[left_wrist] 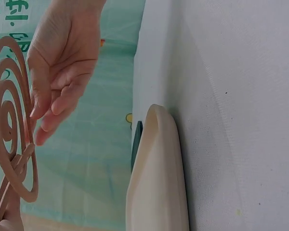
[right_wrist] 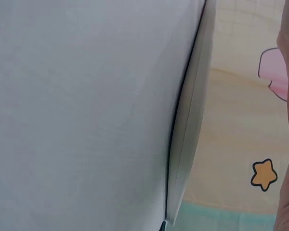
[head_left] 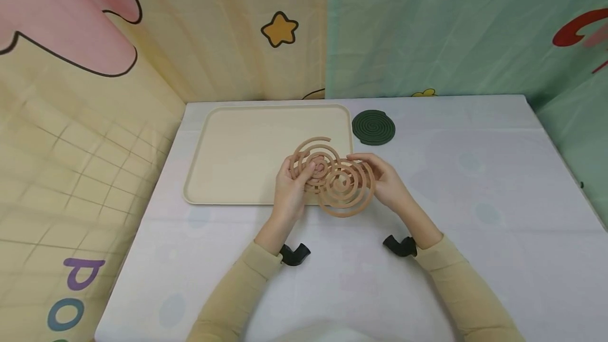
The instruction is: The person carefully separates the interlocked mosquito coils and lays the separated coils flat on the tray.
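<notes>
I look through the head camera first. The left hand grips the left brown spiral, with its thumb pressed on the front. The right brown spiral overlaps it, a bit lower. The right hand is at the far edge of the right brown spiral, partly behind its rings. Both spirals are up in front of the near right corner of the cream tray. A green spiral lies flat on the white table, just beside the tray's far right corner. A black piece sits at each wrist, next to the tan sleeves.

From the left wrist, I see things turned sideways. The brown rings stand at the left side, and a bit of the left hand holds them at the bottom corner. The right hand's fingers are loosely bent, close by the rings. I cannot tell if they pinch one.

From the right wrist, I see mostly table and the tray's side. At the right edge, a thin brown strip runs between bits of hand. An orange star shows on the wall cloth.
</notes>
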`<act>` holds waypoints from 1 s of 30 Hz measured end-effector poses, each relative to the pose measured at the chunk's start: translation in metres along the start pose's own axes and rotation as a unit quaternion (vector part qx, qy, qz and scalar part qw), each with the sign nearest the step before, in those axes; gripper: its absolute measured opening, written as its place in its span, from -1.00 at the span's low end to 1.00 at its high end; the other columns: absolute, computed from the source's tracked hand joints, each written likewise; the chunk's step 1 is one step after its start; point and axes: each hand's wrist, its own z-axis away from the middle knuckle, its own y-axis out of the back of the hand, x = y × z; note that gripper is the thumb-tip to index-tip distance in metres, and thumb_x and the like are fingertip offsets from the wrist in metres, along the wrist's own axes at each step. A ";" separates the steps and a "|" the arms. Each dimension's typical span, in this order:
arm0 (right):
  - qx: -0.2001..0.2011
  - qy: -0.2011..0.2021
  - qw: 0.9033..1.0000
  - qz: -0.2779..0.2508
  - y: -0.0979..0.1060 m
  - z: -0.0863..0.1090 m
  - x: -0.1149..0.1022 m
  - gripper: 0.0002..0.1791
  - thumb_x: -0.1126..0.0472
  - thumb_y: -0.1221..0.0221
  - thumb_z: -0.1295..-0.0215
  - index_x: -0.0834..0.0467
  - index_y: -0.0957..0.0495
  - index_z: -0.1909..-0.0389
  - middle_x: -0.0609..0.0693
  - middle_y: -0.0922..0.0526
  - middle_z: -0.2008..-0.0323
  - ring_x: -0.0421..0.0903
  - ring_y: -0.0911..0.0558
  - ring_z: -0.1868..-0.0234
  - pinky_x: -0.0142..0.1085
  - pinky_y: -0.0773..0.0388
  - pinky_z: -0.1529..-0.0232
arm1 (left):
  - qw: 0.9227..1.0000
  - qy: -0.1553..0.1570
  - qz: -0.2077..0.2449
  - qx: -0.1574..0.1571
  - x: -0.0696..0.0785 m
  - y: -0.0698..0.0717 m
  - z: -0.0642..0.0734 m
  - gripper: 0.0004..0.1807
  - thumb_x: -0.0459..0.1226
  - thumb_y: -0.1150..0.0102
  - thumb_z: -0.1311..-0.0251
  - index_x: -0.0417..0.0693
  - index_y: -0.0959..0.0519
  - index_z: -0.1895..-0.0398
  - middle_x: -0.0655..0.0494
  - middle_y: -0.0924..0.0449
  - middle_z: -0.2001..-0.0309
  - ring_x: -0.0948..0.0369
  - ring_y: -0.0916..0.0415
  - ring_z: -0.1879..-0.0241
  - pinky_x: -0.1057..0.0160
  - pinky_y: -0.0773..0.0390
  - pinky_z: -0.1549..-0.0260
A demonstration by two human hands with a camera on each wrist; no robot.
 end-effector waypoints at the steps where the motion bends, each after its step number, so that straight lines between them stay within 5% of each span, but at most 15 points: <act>1: -0.007 -0.013 1.000 -0.023 0.002 0.001 0.001 -0.55 0.35 -0.11 -0.42 0.21 -0.39 -0.30 -0.08 -0.59 -0.04 -0.33 -0.62 0.05 -0.44 -0.60 0.08 | 1.000 -0.004 0.009 0.001 0.000 0.000 0.000 -0.65 -0.42 -0.08 -0.37 -0.26 -0.37 -0.19 0.12 -0.68 0.21 0.34 -0.68 0.23 0.46 -0.64 0.20; 6: -0.038 -0.080 0.978 -0.189 0.005 0.002 0.001 -0.63 0.08 0.22 -0.62 0.05 -0.41 -0.25 -0.14 -0.66 0.07 -0.25 -0.71 0.12 -0.36 -0.67 0.16 | 0.999 -0.016 0.047 0.023 -0.002 0.000 0.001 -0.64 -0.45 -0.05 -0.37 -0.29 -0.34 -0.19 0.02 -0.61 0.01 0.32 -0.65 0.10 0.41 -0.60 0.03; 9: -0.052 -0.102 0.971 -0.210 0.004 0.000 -0.005 -0.47 -0.04 0.29 -0.62 0.21 -0.27 -0.35 -0.06 -0.59 -0.06 -0.28 -0.69 0.08 -0.38 -0.66 0.10 | 0.998 -0.018 0.046 0.035 -0.005 -0.003 0.004 -0.63 -0.44 -0.06 -0.37 -0.26 -0.33 -0.20 -0.01 -0.53 -0.11 0.33 -0.61 0.01 0.39 -0.56 -0.07; 15: -0.026 -0.147 0.984 -0.102 0.000 0.000 -0.013 -0.38 0.12 -0.04 -0.50 0.33 -0.17 -0.44 -0.10 -0.51 0.01 -0.35 -0.54 0.26 -0.51 -0.53 0.27 | 0.999 -0.018 0.019 0.021 -0.012 -0.007 0.008 -0.64 -0.42 -0.07 -0.38 -0.28 -0.33 -0.19 -0.05 -0.45 -0.19 0.22 -0.50 -0.19 0.42 -0.53 -0.10; 19: -0.001 -0.149 0.989 -0.016 0.005 -0.002 -0.018 -0.41 0.09 -0.11 -0.45 0.28 -0.30 -0.39 0.10 -0.55 -0.06 -0.32 -0.57 0.24 -0.45 -0.56 0.21 | 0.996 0.003 -0.085 0.002 -0.010 -0.003 0.004 -0.66 -0.32 -0.13 -0.37 -0.27 -0.43 -0.14 -0.08 -0.54 -0.09 0.26 -0.57 0.06 0.41 -0.60 0.15; 23: -0.005 -0.120 0.988 0.096 0.014 -0.003 -0.022 -0.42 0.01 -0.07 -0.47 0.23 -0.35 -0.37 0.24 -0.58 -0.13 -0.14 -0.62 0.07 -0.28 -0.58 0.05 | 0.967 0.022 -0.248 -0.048 -0.002 0.005 -0.001 -0.56 -0.12 -0.17 -0.36 -0.14 -0.52 -0.20 -0.07 -0.58 -0.13 0.17 -0.55 0.04 0.22 -0.56 0.12; 26: -0.019 -0.098 0.986 0.136 0.018 -0.004 -0.024 -0.43 0.01 -0.03 -0.50 0.24 -0.33 -0.38 0.27 -0.56 -0.19 0.07 -0.60 -0.10 -0.12 -0.56 -0.08 | 0.945 0.016 -0.313 -0.089 0.002 0.009 -0.002 -0.53 -0.03 -0.12 -0.38 -0.09 -0.53 -0.23 -0.02 -0.57 -0.20 0.12 -0.49 -0.11 0.18 -0.52 -0.02; 30: -0.024 -0.092 0.985 0.145 0.019 -0.005 -0.025 -0.44 0.00 0.01 -0.52 0.24 -0.34 -0.38 0.27 -0.56 -0.19 0.15 -0.57 -0.16 -0.10 -0.56 -0.10 | 0.941 0.004 -0.322 -0.102 0.002 0.014 -0.004 -0.60 -0.04 -0.10 -0.40 -0.11 -0.63 -0.07 -0.04 -0.69 0.00 0.12 -0.55 0.15 0.28 -0.53 0.24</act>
